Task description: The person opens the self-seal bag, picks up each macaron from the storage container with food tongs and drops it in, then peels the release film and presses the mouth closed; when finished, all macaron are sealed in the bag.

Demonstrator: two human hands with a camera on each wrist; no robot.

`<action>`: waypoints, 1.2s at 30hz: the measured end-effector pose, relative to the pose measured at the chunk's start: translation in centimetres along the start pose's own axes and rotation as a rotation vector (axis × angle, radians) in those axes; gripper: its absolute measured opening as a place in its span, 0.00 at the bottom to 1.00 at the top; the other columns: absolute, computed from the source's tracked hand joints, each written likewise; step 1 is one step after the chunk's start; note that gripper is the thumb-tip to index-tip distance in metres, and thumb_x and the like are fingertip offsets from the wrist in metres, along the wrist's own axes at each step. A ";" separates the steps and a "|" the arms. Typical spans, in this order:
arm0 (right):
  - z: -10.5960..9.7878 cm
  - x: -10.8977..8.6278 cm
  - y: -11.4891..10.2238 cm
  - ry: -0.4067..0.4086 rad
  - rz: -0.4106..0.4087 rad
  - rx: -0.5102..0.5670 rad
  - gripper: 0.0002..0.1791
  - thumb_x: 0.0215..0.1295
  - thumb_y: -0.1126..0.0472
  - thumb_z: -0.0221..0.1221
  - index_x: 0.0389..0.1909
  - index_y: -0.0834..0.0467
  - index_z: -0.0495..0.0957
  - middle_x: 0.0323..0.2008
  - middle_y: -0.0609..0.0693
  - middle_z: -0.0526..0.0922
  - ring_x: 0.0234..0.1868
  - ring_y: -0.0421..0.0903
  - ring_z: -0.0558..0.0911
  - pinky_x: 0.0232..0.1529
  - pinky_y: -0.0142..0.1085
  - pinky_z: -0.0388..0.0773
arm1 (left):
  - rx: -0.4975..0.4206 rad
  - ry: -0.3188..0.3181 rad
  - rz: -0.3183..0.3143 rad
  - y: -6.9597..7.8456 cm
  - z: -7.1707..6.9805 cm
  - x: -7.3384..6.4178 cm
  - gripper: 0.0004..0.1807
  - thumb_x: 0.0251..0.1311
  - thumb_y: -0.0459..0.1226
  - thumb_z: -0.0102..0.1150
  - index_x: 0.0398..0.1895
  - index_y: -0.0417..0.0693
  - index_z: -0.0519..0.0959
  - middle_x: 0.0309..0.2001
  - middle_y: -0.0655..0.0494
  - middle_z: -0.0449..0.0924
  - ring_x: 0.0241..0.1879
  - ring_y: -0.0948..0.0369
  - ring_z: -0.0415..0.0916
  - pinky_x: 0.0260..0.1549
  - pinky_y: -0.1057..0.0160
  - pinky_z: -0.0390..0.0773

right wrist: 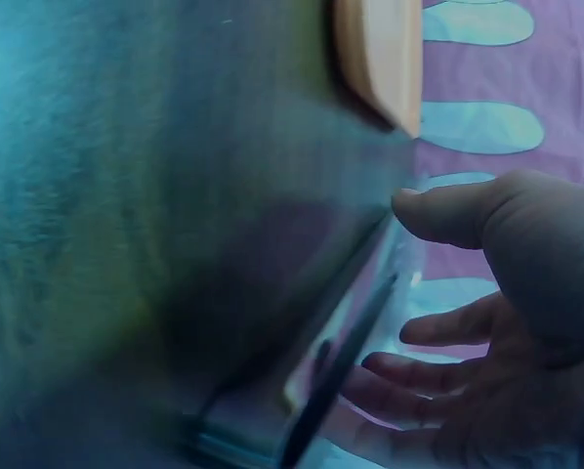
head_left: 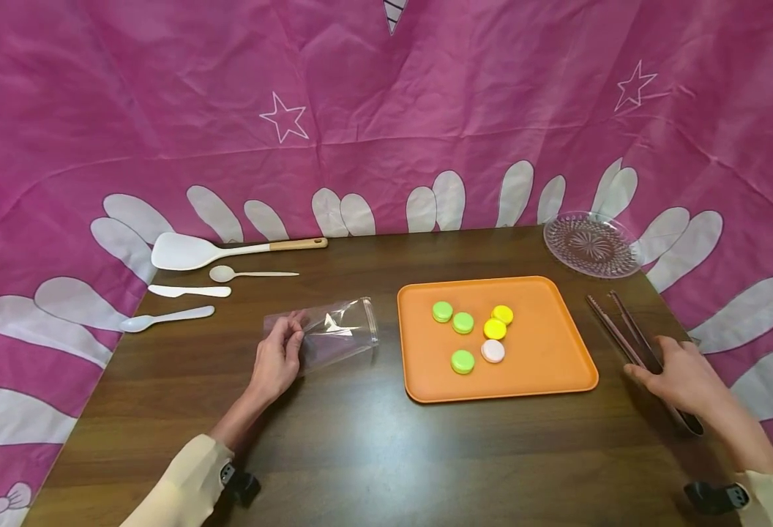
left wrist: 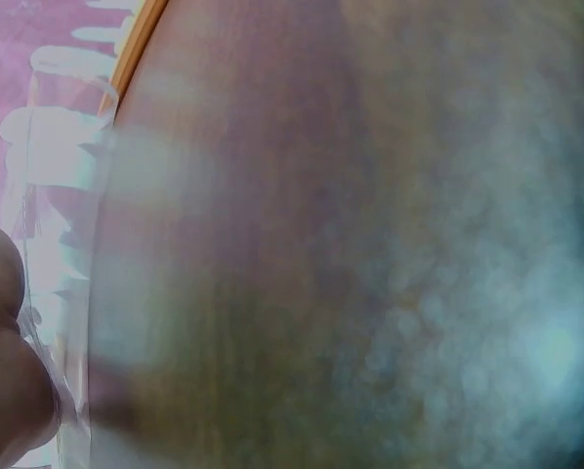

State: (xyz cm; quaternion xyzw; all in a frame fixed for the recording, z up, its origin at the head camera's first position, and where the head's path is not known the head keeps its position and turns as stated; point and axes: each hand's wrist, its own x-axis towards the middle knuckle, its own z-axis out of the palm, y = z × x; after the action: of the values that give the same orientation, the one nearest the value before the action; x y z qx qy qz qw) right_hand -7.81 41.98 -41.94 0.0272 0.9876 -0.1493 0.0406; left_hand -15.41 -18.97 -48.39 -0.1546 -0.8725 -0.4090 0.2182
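Note:
In the head view my left hand (head_left: 280,355) pinches one end of a clear plastic bag (head_left: 340,329) between thumb and fingers. The bag's see-through edge (left wrist: 77,293) shows at the left of the left wrist view beside the fingertips. My right hand (head_left: 686,377) is over the metal tongs (head_left: 626,340), which lie at the table's right side with their arms spread. From the right wrist view, thumb and fingers of the right hand (right wrist: 497,322) stand apart around the tongs (right wrist: 336,381), not closed on them.
An orange tray (head_left: 544,359) holds several green, yellow and pale pink macarons (head_left: 462,361). Behind the tongs is a clear patterned plate (head_left: 594,245). At left lie a white spatula (head_left: 185,251), a wooden spoon (head_left: 223,274), a white knife (head_left: 189,291) and a white spoon (head_left: 165,318).

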 end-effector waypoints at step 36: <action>2.5 0.4 0.2 0.433 -0.423 -0.018 0.38 0.41 0.81 0.63 0.60 0.66 0.68 0.31 0.69 0.70 0.25 0.62 0.73 0.23 0.57 0.70 | 0.007 -0.009 -0.007 -0.2 0.0 -0.2 0.09 0.63 0.22 0.58 0.34 0.41 0.71 0.24 0.52 0.75 0.28 0.53 0.73 0.28 0.50 0.72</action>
State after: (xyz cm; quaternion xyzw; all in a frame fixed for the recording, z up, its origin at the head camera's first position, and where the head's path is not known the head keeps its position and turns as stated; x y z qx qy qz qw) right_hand -7.96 41.46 -44.47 -0.1480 0.9583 -0.1365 -0.2027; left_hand -15.34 -19.08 -48.62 -0.1525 -0.8754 -0.4061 0.2132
